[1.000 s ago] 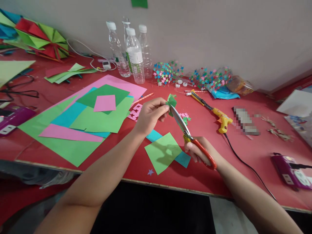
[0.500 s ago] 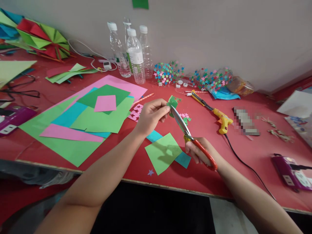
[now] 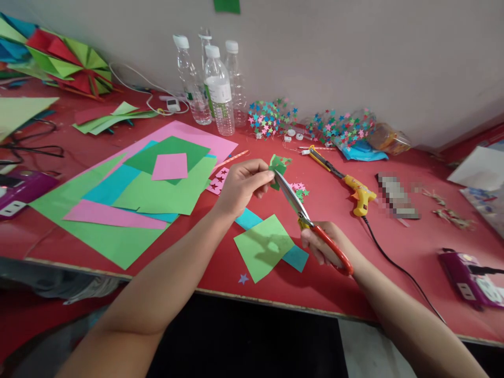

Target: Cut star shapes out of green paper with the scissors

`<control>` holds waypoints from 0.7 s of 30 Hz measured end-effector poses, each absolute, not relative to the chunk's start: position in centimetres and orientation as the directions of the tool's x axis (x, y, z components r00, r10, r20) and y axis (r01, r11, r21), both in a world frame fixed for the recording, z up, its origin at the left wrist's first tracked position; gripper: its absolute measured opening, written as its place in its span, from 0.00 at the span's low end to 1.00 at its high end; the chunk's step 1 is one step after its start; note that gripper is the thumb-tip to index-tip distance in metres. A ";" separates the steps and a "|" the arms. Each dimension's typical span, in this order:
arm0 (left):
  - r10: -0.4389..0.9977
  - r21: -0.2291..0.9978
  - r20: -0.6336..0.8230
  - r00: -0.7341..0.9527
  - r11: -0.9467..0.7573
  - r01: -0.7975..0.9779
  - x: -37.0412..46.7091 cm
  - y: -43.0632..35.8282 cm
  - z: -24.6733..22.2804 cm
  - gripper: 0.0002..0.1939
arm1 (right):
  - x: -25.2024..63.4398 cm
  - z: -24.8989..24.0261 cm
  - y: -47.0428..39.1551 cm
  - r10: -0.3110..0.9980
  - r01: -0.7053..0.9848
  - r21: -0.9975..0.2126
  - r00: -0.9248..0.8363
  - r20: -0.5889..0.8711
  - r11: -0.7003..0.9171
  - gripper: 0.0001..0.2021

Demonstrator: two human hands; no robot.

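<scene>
Left hand had a small green paper piece pinched between thumb and fingertips, raised above the red desk. Right hand was closed around the red handles of the scissors; blades pointed up and left, tips at the green piece beside the left thumb. Blades looked nearly together, though the view was too coarse to be sure whether paper sat between them.

Below the hands: light green square lying across a blue strip, small blue star near the desk's front edge. Pink sheet with star cutouts lay just beside the left hand, partly hidden by it. Little pile of pink and green stars on the desk just beyond the blades.

Left side: large overlapping colored sheets, small pink rectangle on top of a dark green one. Four clear bottles with white caps stood by the wall, two clusters of colored stars to their right.

Right side: yellow glue gun with black cord, box cutter by its nozzle end, pixelated flat object further right, purple power strip near the edge.
</scene>
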State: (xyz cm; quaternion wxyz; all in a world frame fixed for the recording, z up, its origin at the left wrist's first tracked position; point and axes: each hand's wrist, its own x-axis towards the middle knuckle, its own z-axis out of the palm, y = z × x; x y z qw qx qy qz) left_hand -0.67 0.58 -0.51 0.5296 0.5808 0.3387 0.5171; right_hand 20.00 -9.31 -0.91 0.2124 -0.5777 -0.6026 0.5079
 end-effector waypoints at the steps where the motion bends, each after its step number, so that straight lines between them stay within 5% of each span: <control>1: 0.940 0.965 0.240 0.241 -0.205 -0.163 -0.7 0.6 -0.5 0.09 | 20.0 -0.9 -9.3 0.911 0.480 -0.858 -0.245 -0.331 -0.182 0.22; 10: 0.936 0.974 0.207 0.285 -0.169 -0.153 -0.6 0.6 -0.6 0.09 | 20.3 -0.9 -9.2 0.916 0.478 -0.874 -0.309 -0.256 -0.083 0.23; 21: 0.939 0.973 0.207 0.275 -0.168 -0.159 -0.5 0.5 -0.5 0.09 | 20.2 -0.9 -9.3 0.921 0.484 -0.864 -0.256 -0.294 -0.141 0.22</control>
